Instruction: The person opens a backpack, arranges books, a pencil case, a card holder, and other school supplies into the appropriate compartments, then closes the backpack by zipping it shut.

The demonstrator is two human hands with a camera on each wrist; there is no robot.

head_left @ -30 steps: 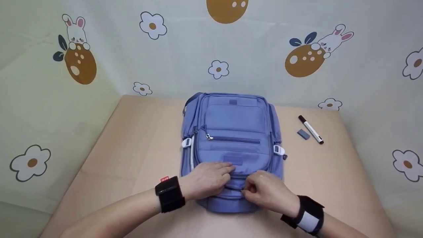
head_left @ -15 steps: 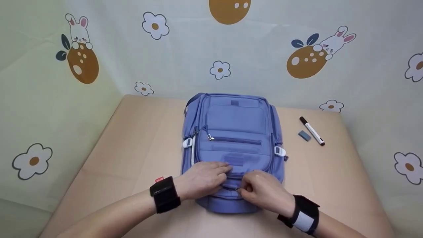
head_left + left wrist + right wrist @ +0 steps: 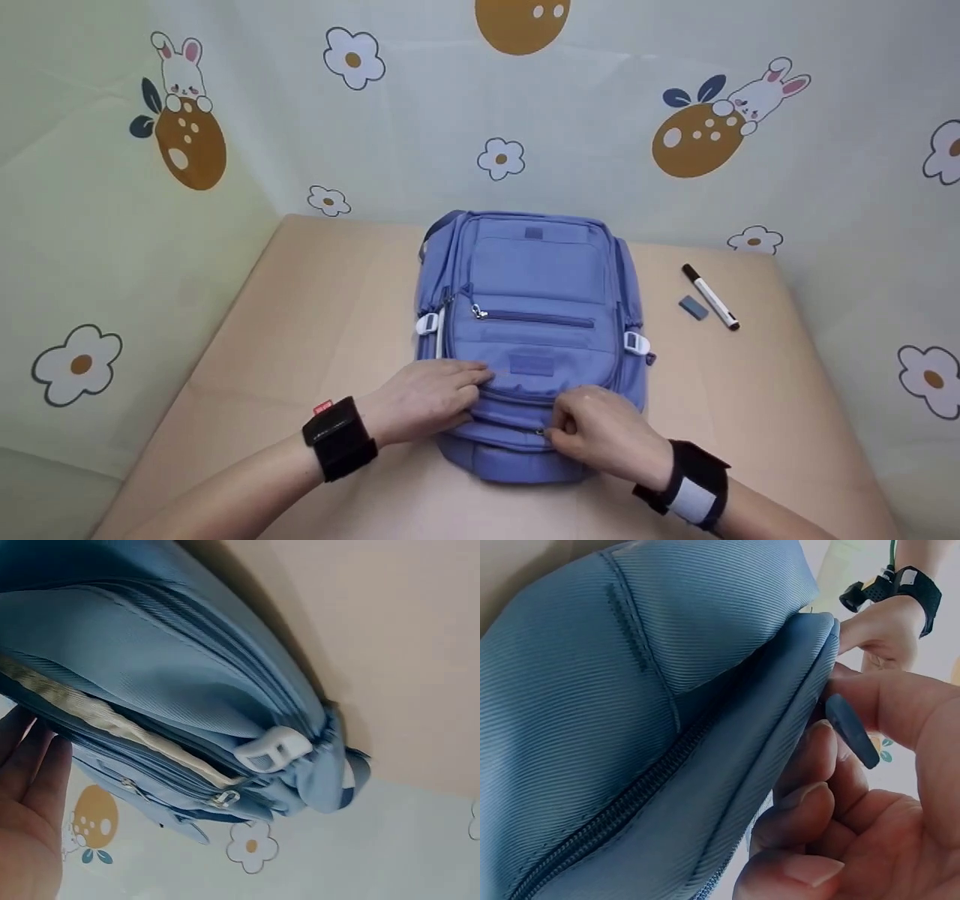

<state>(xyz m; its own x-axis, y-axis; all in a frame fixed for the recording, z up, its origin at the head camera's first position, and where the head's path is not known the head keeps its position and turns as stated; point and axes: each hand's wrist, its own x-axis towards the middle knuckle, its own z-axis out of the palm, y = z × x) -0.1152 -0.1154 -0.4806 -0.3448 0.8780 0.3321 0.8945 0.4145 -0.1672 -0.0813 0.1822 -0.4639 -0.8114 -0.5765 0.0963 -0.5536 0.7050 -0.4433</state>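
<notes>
So, our blue backpack (image 3: 538, 270) lies front-up on the table (image 3: 300, 315), our right hand (image 3: 611, 431) pinching a zipper pull (image 3: 853, 731) we can barely spot from above, while our left hand (image 3: 427, 399), fingers loosely straight against the backpack, gets cut off in its wrist view

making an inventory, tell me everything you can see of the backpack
The blue backpack looks like woven fabric, with several zips, a metal zip pull and white side buckles. It lies front up on the table, top at the far end. A pale strip shows along its left side. The left hand touches its lower left front; the right hand pinches a blue pull tab at the lower front.
</notes>
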